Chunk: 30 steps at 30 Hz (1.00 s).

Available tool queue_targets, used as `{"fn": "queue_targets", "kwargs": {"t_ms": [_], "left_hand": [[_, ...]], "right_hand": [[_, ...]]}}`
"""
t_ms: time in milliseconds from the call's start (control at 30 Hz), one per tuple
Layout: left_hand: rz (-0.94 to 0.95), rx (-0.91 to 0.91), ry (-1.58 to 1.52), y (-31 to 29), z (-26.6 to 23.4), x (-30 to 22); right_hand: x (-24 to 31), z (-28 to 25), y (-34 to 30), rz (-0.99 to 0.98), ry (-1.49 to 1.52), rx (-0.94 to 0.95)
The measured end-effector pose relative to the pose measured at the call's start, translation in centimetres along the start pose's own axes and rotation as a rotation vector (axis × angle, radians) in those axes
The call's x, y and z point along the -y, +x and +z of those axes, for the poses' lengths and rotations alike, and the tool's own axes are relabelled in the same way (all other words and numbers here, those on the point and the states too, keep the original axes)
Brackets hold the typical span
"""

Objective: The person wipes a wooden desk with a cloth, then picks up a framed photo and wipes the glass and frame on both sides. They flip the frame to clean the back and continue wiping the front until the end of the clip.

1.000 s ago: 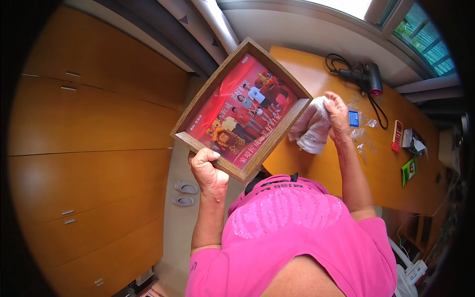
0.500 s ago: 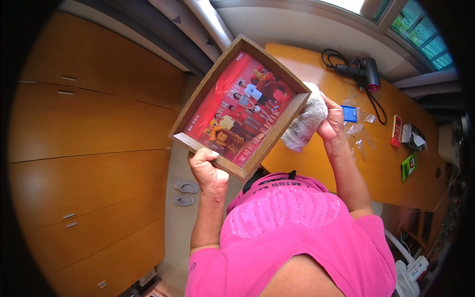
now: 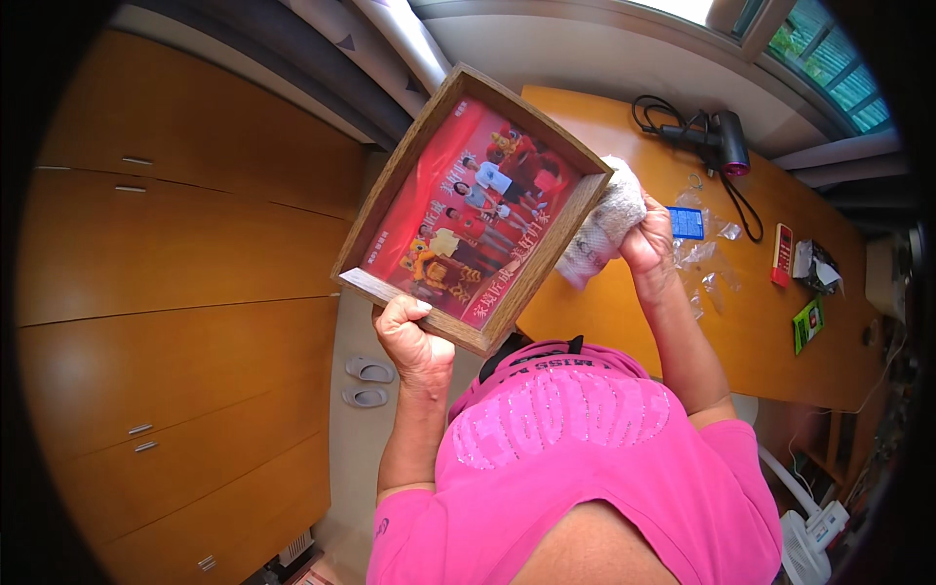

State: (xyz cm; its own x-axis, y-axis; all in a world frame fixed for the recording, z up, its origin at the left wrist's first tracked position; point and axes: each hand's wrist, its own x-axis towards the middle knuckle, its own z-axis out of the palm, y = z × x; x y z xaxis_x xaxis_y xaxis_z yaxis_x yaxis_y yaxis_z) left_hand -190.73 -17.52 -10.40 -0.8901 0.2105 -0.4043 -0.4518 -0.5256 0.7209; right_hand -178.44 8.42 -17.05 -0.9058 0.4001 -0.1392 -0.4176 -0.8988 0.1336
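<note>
A deep wooden picture frame is tilted in front of me, with a red group photo inside it. My left hand grips the frame at its lower left corner, thumb over the rim and the other fingers behind. At the frame's right side, my right hand is closed on a grey-white cloth. The bunched cloth lies against the outer right edge of the frame, and its lower end hangs down beside it.
Behind the frame stands a wooden desk. On it lie a black hair dryer with its cord, clear plastic wrapping, a blue packet, a red handset and a green packet. Wooden cabinets line the left; slippers rest on the floor.
The frame has shifted very slightly left and up. My right hand has moved a little with the cloth along the frame's right edge. My left hand keeps its grip.
</note>
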Motion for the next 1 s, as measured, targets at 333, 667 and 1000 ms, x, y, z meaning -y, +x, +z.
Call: {"fn": "queue_targets", "kwargs": {"t_ms": [333, 667, 1000], "left_hand": [[0.052, -0.053, 0.076, -2.0, 1.9, 0.1], [0.172, -0.033, 0.02, -1.1, 0.3, 1.7], [0.132, -0.064, 0.048, -1.3, 0.9, 1.4]], "right_hand": [[-3.0, 0.5, -0.6, 0.042, 0.013, -0.001], [-7.8, 0.1, -2.9, 0.102, -0.109, -0.019], [-9.6, -0.9, -4.6, 0.14, -0.274, -0.148]]}}
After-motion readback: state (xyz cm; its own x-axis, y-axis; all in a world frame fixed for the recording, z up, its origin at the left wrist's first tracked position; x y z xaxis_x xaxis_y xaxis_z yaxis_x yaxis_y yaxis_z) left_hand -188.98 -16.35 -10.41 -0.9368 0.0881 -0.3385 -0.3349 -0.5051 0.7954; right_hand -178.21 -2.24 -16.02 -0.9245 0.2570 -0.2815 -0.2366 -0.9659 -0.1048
